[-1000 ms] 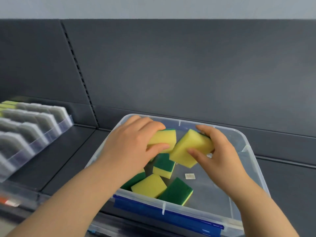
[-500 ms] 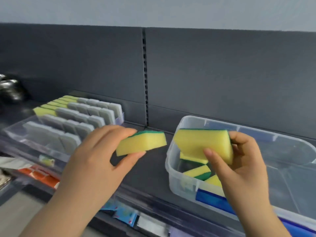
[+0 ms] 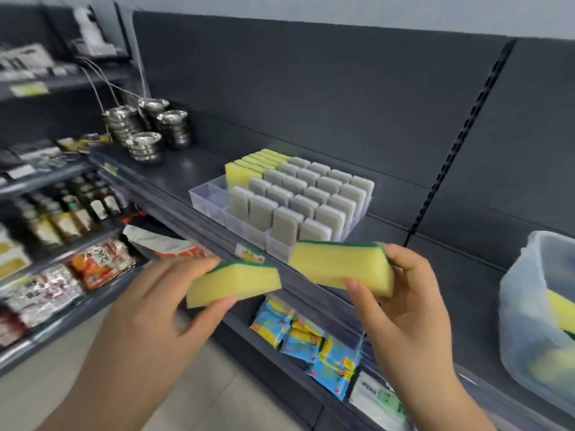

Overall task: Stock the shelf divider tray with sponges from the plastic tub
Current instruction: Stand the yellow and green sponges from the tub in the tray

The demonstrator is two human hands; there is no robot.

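Both hands have come away from the plastic tub (image 3: 525,306) since the earlier frames, and the view has turned to the left. The tub now sits at the far right edge, and the shelf divider tray (image 3: 209,199) stands in the middle.

Each hand carries one sponge. The left hand (image 3: 146,312) pinches the left sponge (image 3: 233,286) between thumb and fingers. The right hand (image 3: 407,306) grips the right sponge (image 3: 339,264) at its right end in the same way. Both sponges lie flat, green side up, with the long axis about left to right.

The tray is on the shelf, ahead of the hands and higher, and the hands are on the near side of the shelf's front rail (image 3: 314,293). Its lanes run from front to back. Grey sponges (image 3: 289,209) fill most lanes, standing upright. The yellow sponges (image 3: 245,174) stand in the leftmost lane, and the front part of this lane looks bare. I judge that the free place is there, so the left hand is the nearer one. The right hand is below the tray's front right corner and would have to cross further to the left.

A sponge probably must be turned upright before it goes in, to stand like its neighbours. On the way are the front rail and the grey sponges just beside the free lane. The steel bowls (image 3: 149,132) are well apart, at the back left. More yellow sponges show through the tub's wall, so the task is not finished.
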